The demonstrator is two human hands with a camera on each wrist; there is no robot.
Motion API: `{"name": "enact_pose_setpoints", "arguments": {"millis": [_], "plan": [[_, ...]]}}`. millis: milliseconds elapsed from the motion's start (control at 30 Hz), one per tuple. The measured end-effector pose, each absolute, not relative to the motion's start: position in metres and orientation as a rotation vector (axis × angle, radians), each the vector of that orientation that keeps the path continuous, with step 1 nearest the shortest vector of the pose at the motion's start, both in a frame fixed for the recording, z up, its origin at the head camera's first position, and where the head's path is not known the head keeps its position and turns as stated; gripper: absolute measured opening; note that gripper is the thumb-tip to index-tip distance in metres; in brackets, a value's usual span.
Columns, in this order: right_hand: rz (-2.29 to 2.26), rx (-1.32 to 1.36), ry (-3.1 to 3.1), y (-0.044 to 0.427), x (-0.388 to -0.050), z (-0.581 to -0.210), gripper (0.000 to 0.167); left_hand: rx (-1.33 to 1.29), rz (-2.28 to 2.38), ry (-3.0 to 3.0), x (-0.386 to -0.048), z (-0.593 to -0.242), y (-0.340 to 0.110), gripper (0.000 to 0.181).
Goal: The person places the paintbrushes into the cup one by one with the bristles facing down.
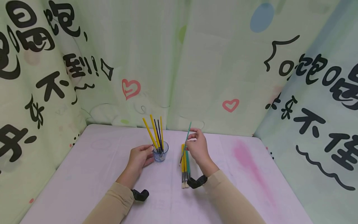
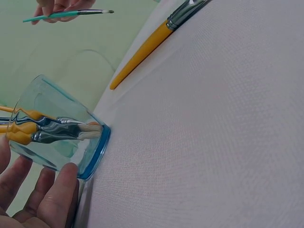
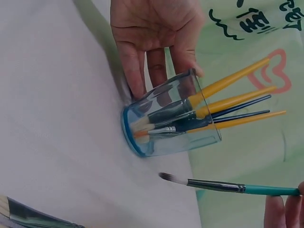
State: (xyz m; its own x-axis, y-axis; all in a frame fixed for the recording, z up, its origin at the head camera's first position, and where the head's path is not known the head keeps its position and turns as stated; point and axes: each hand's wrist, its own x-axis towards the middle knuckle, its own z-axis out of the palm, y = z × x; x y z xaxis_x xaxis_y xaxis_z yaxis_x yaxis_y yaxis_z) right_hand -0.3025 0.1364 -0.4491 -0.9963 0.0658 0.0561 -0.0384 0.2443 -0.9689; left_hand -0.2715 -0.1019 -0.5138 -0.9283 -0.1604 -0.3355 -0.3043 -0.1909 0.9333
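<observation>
My left hand (image 1: pixel 139 158) holds the left side of a clear glass cup (image 1: pixel 161 158) with a blue base, which stands upright on the table. Several paintbrushes (image 3: pixel 232 78) lean in the cup, bristles down, with yellow and dark handles sticking out. Between fingers and thumb my right hand (image 1: pixel 199 148) pinches a thin green-handled paintbrush (image 3: pixel 216 186), to the right of the cup and above the table. Its dark bristle tip shows in the right wrist view. Under that hand, yellow and green paintbrushes (image 1: pixel 183 168) lie side by side, partly hidden by the held brush and the wrist.
A pale pink cloth covers the table (image 1: pixel 117 174), with a darker pink smear (image 1: pixel 249 165) on the right. Light curtains (image 1: pixel 156 62) with black lettering and hearts hang behind and on both sides. Each wrist wears a black band (image 1: pixel 140 195).
</observation>
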Motion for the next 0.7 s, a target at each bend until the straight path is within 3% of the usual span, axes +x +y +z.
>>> {"name": "enact_pose_setpoints", "arguments": {"millis": [700], "plan": [[2.112, 0.133, -2.075, 0.111, -0.306, -0.436, 0.055, -0.567, 2.288, 1.939, -0.273, -0.515, -0.102, 0.032]]}}
